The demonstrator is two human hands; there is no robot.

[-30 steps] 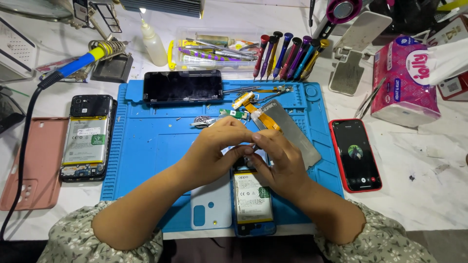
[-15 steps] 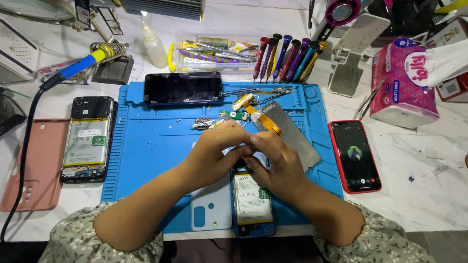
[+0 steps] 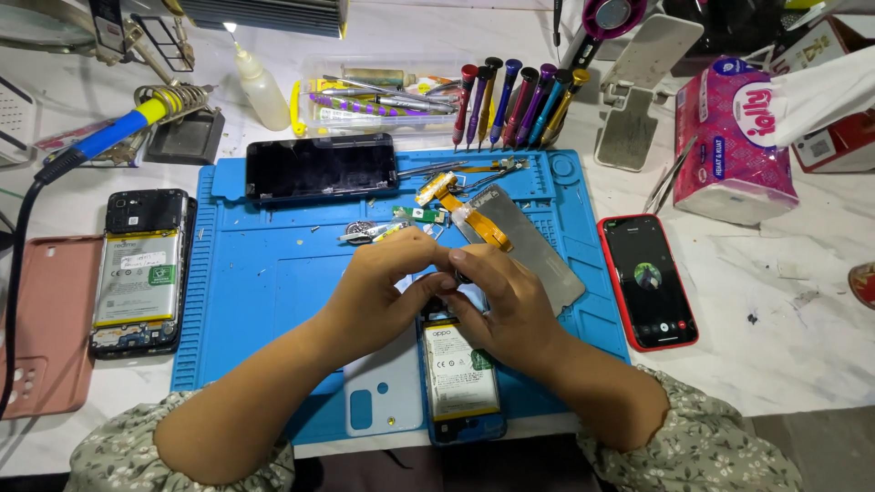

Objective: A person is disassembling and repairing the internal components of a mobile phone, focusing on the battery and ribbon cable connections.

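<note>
Left hand [image 3: 383,287]: curled over the top end of the opened phone, fingertips bunched against those of the other hand; whether anything small was pinched there I could not tell.
Right hand [image 3: 506,305]: curled as well, fingers pressed to the left hand's fingertips just above the phone's battery.
Opened phone [image 3: 460,378]: lay back-off at the near edge of the blue work mat, white battery showing, its upper end hidden under both hands.
Blue work mat [image 3: 264,301]: spread over the middle of the desk, scattered with tiny screws and bits.
Pale back cover [image 3: 387,392]: lay on the mat, touching the opened phone's left side.
Grey metal plate [image 3: 533,241]: lay tilted on the mat just beyond the right hand, an orange flex ribbon [image 3: 478,223] across its upper end.
Dark screen panel [image 3: 319,167]: rested face up along the mat's far edge.
Second opened phone [image 3: 138,271]: off the mat to the left, battery exposed, beside a pinkish case [image 3: 41,319].
Red phone [image 3: 649,281]: lay on the desk [image 3: 784,310] right of the mat, its screen lit.
Screwdrivers [image 3: 515,105]: a row with coloured handles stood leaning behind the mat.
Soldering iron [image 3: 100,141]: blue and yellow handle, resting in its coil stand at far left.
Tissue pack [image 3: 729,146]: pink, at far right.
</note>
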